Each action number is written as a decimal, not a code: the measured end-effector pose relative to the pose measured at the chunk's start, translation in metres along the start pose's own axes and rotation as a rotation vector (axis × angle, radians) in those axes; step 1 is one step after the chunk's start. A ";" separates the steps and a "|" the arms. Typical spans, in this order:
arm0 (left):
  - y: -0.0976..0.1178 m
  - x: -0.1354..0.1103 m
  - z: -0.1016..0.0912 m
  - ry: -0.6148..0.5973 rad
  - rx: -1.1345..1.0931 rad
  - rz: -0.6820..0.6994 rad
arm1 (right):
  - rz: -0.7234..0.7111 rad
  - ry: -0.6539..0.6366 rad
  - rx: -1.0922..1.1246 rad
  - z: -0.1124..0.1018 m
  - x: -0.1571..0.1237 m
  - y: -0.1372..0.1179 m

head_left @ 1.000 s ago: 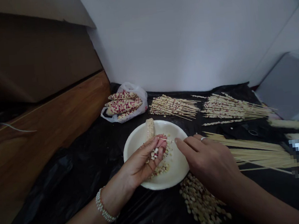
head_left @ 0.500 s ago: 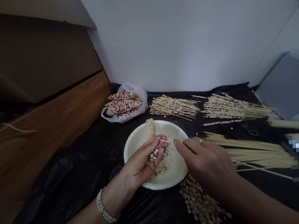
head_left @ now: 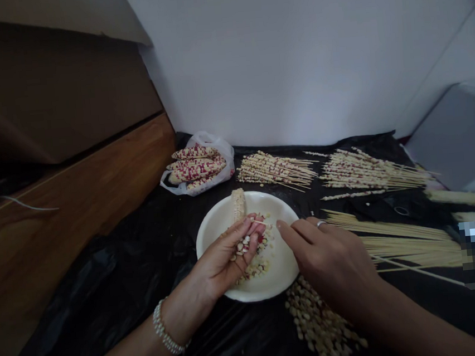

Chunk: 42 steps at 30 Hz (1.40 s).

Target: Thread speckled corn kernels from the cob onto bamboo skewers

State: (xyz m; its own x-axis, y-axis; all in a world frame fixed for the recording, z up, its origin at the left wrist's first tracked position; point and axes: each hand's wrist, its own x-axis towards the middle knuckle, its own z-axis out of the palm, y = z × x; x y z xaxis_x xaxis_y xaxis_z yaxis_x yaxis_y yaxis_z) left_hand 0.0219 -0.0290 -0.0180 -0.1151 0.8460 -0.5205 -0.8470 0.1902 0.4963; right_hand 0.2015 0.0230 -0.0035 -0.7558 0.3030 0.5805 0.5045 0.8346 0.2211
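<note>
My left hand (head_left: 222, 260) hovers over the white bowl (head_left: 285, 263), palm up and cupped around several loose corn kernels (head_left: 244, 245), with a kernel pinched at its fingertips. My right hand (head_left: 331, 258) is closed in a pinch on a thin bamboo skewer (head_left: 261, 221) whose tip points at that kernel. A stripped corn cob (head_left: 238, 203) leans on the bowl's far rim. More kernels lie in the bowl under my left hand.
A pile of loose kernels (head_left: 318, 321) lies on the black plastic sheet (head_left: 117, 279) in front of the bowl. Bare skewers (head_left: 411, 239) lie to the right, filled skewers (head_left: 276, 168) at the back, and a bag of red-and-white corn cobs (head_left: 197, 168) back left.
Both hands have barely shifted; the left fingers have curled slightly over the kernels, and the skewer tip stays at the fingertips.
</note>
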 end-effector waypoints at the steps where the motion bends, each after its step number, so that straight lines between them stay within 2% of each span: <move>1: 0.000 0.000 0.000 -0.002 0.004 0.000 | 0.000 0.008 -0.003 0.000 0.000 0.000; 20: -0.001 0.001 0.000 -0.010 0.041 0.010 | -0.018 0.036 -0.027 0.001 0.000 -0.007; 31: 0.000 -0.004 -0.002 -0.089 0.061 -0.032 | -0.057 0.093 -0.029 0.000 -0.001 -0.015; 37: 0.003 -0.007 -0.001 -0.029 0.002 -0.066 | -0.096 0.117 -0.034 0.003 -0.002 -0.020; 42: 0.003 -0.008 -0.005 -0.073 -0.007 -0.114 | -0.108 0.139 -0.032 0.006 0.000 -0.024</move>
State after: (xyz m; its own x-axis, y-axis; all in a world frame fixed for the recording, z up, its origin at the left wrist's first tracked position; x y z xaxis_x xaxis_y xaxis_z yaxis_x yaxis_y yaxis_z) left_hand 0.0179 -0.0373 -0.0156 0.0205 0.8532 -0.5211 -0.8561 0.2842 0.4317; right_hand 0.1873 0.0054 -0.0134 -0.7421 0.1442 0.6546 0.4384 0.8432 0.3112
